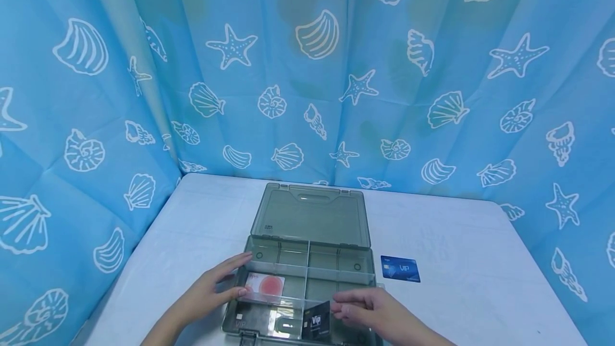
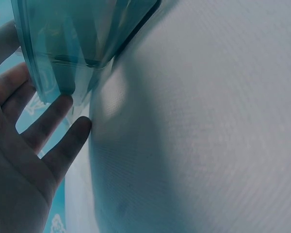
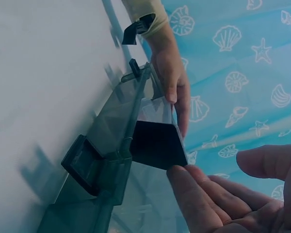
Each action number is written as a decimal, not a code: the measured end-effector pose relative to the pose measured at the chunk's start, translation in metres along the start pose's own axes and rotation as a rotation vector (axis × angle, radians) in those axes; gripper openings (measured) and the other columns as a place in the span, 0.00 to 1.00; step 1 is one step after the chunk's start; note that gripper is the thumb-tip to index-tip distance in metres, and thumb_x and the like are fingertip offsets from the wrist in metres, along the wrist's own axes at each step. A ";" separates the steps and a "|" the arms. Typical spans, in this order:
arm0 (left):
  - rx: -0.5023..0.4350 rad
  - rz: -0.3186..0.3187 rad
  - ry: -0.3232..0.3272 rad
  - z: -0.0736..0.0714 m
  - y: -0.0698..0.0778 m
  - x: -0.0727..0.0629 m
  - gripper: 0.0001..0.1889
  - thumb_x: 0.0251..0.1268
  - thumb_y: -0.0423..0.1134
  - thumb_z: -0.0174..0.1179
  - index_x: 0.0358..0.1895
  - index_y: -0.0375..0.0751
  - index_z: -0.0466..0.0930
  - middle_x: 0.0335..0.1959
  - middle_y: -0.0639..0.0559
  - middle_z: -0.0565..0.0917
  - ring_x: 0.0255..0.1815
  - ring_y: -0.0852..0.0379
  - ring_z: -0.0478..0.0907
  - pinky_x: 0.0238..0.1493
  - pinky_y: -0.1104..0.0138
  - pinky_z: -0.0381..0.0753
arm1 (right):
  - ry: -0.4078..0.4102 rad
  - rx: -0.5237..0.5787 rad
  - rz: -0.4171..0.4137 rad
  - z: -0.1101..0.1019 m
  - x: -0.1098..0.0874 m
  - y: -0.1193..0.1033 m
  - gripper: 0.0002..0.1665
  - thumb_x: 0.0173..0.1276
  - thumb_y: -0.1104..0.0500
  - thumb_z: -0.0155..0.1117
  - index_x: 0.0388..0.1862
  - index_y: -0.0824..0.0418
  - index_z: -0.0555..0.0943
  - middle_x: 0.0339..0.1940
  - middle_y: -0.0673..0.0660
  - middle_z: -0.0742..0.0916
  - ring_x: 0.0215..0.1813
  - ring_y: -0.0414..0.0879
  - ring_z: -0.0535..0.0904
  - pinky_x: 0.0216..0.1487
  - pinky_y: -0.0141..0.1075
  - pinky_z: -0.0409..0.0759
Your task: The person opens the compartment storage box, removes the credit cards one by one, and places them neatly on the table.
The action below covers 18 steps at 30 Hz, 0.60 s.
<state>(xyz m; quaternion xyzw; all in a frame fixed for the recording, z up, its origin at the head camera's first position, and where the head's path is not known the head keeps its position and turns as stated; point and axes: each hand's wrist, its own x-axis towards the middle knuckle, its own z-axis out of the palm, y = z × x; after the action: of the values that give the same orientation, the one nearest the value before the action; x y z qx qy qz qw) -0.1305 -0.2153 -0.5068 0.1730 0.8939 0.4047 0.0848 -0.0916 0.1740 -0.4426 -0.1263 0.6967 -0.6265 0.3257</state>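
A translucent grey-green divided box lies with its lid folded back. My left hand rests at the box's left side, thumb over the rim; in the left wrist view its fingers extend along the outer wall. A black Vip card stands tilted in the front row, near the middle divider. Straight fingertips of my right hand touch the card's edge; the right wrist view has the thumb apart from it. A white card with a red circle and a dark VIP card lie in left compartments.
A blue VIP card lies on the white table to the right of the box. Latches stick out from the box's front. A blue shell-patterned curtain hangs behind and beside the table.
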 end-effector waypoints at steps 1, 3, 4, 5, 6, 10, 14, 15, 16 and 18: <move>0.000 -0.002 0.001 0.000 0.000 0.000 0.37 0.66 0.56 0.67 0.76 0.51 0.68 0.78 0.49 0.66 0.78 0.38 0.60 0.71 0.39 0.67 | 0.005 0.006 -0.006 0.000 0.001 0.001 0.29 0.81 0.55 0.57 0.67 0.78 0.72 0.58 0.67 0.85 0.61 0.61 0.83 0.59 0.43 0.85; 0.001 -0.009 0.001 0.001 0.000 0.001 0.37 0.66 0.56 0.67 0.76 0.51 0.68 0.78 0.49 0.66 0.78 0.38 0.60 0.72 0.39 0.67 | 0.025 0.015 -0.010 0.002 0.004 0.004 0.28 0.80 0.55 0.58 0.66 0.77 0.74 0.57 0.66 0.86 0.59 0.59 0.84 0.57 0.42 0.86; 0.000 -0.014 0.001 0.001 0.000 0.001 0.37 0.66 0.56 0.67 0.76 0.51 0.68 0.78 0.49 0.66 0.78 0.38 0.60 0.72 0.39 0.66 | 0.033 0.017 -0.010 0.002 0.006 0.005 0.28 0.79 0.56 0.59 0.65 0.77 0.74 0.56 0.66 0.87 0.58 0.58 0.84 0.57 0.42 0.86; -0.002 -0.019 0.001 0.001 0.001 0.001 0.37 0.66 0.56 0.67 0.76 0.52 0.68 0.78 0.49 0.66 0.78 0.38 0.60 0.72 0.38 0.66 | 0.037 0.019 -0.015 0.003 0.007 0.007 0.27 0.79 0.56 0.59 0.65 0.77 0.74 0.56 0.66 0.87 0.57 0.58 0.85 0.56 0.42 0.86; -0.002 -0.024 0.001 0.001 0.001 0.001 0.37 0.66 0.56 0.67 0.76 0.52 0.68 0.78 0.49 0.66 0.78 0.38 0.59 0.72 0.38 0.65 | 0.039 0.021 -0.016 0.004 0.009 0.008 0.27 0.79 0.57 0.60 0.65 0.77 0.74 0.55 0.66 0.87 0.57 0.57 0.85 0.56 0.42 0.86; -0.002 -0.038 -0.002 0.001 0.002 0.001 0.37 0.66 0.56 0.67 0.76 0.52 0.68 0.78 0.49 0.66 0.78 0.38 0.59 0.73 0.38 0.65 | 0.039 0.008 -0.028 0.007 0.014 0.014 0.27 0.78 0.57 0.61 0.65 0.77 0.74 0.52 0.64 0.88 0.54 0.54 0.87 0.55 0.40 0.87; -0.005 -0.041 -0.003 0.001 0.004 0.001 0.37 0.66 0.56 0.67 0.76 0.51 0.68 0.78 0.48 0.66 0.78 0.37 0.59 0.72 0.38 0.66 | 0.054 -0.041 -0.027 0.012 0.019 0.017 0.28 0.76 0.54 0.64 0.66 0.72 0.76 0.50 0.61 0.89 0.53 0.52 0.86 0.55 0.42 0.87; -0.007 -0.039 -0.004 0.001 0.004 0.001 0.37 0.66 0.56 0.67 0.76 0.51 0.68 0.78 0.48 0.66 0.78 0.37 0.59 0.72 0.38 0.66 | 0.057 -0.051 -0.024 0.013 0.020 0.017 0.28 0.75 0.54 0.64 0.66 0.71 0.77 0.50 0.61 0.89 0.54 0.51 0.86 0.56 0.43 0.87; -0.007 -0.038 -0.005 0.000 0.004 0.001 0.37 0.66 0.56 0.67 0.76 0.51 0.68 0.78 0.48 0.66 0.78 0.37 0.60 0.72 0.38 0.66 | 0.062 -0.062 -0.018 0.014 0.021 0.018 0.27 0.75 0.54 0.65 0.65 0.69 0.77 0.50 0.60 0.89 0.54 0.51 0.86 0.56 0.44 0.87; -0.011 -0.034 -0.006 0.000 0.005 0.000 0.37 0.66 0.56 0.67 0.76 0.51 0.67 0.78 0.47 0.66 0.78 0.37 0.60 0.72 0.38 0.67 | 0.067 -0.078 -0.014 0.016 0.022 0.019 0.26 0.74 0.54 0.66 0.65 0.68 0.78 0.50 0.59 0.89 0.54 0.51 0.85 0.55 0.45 0.87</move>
<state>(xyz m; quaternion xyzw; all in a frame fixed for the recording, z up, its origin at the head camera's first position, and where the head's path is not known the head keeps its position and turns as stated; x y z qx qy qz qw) -0.1297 -0.2121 -0.5035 0.1584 0.8943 0.4076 0.0953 -0.0944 0.1518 -0.4674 -0.1227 0.7304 -0.6049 0.2926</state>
